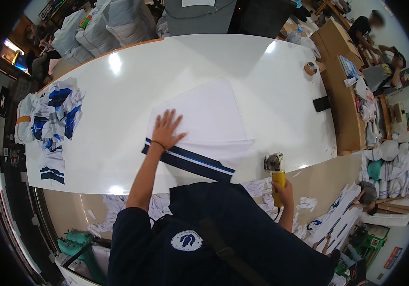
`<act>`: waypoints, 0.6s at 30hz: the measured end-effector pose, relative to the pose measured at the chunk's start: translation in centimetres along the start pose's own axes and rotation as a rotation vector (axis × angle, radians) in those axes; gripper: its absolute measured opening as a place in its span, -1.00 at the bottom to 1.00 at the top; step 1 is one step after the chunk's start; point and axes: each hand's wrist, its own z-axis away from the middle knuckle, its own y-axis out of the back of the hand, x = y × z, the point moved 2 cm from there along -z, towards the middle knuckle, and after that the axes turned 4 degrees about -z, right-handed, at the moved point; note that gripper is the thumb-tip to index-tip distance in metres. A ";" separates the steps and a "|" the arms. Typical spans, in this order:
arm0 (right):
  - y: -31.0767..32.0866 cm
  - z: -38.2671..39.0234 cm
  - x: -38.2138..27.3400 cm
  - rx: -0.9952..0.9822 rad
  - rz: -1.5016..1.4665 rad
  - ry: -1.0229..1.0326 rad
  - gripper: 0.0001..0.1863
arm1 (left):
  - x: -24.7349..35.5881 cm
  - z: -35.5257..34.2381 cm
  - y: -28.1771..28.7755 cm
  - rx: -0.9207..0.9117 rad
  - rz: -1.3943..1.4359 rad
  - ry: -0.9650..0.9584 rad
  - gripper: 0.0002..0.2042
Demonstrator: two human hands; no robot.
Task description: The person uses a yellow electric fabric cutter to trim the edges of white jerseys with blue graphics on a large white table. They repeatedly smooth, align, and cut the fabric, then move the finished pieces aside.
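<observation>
White and glossy, a broad table (119, 95) curves across a busy workroom. On it, the fingers of my left hand (166, 132) are spread apart, palm down, gripping nothing. Beneath them lies a white cloth panel (209, 112); it reaches past my fingertips to the far side and spreads mostly to their right. Just nearer me than that palm, a navy band (190, 162) with blue and white stripes slants along the panel's near edge, its right end close to my dark shirt (228, 214).

My right hand (284, 191) is wrapped around the yellow body of a handheld cutter (278, 178). Its metal head points away from me over the near edge of the table, to the right of the cloth and apart from it. I cannot tell whether it touches the tabletop, or whether the blade is turning.

Holding the cloth well, I judge, means pressing evenly with an open palm, smoothing the ridge that runs across the panel toward its right corner, and leaving a wide gap between fingertips and blade.

Farther out, blue-and-white garment pieces (57, 114) are heaped at the table's left end. A black phone (321, 104) and a roll of tape (310, 68) sit at the right. Beyond are wrapped bundles (128, 21), cardboard boxes (337, 44), and fabric scraps (119, 206) on the floor.
</observation>
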 end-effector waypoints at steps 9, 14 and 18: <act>-4.3 -0.2 -7.0 -0.028 0.316 0.078 -0.47 | 6.1 3.1 2.7 -0.121 0.068 -0.123 -0.20; -6.7 2.5 -8.9 0.062 0.549 -0.002 -0.35 | 15.4 7.1 1.0 -0.171 0.218 -0.593 -0.42; -8.0 3.9 -8.3 0.068 0.654 -0.041 -0.31 | 16.4 7.3 0.6 -0.210 0.217 -0.785 -0.52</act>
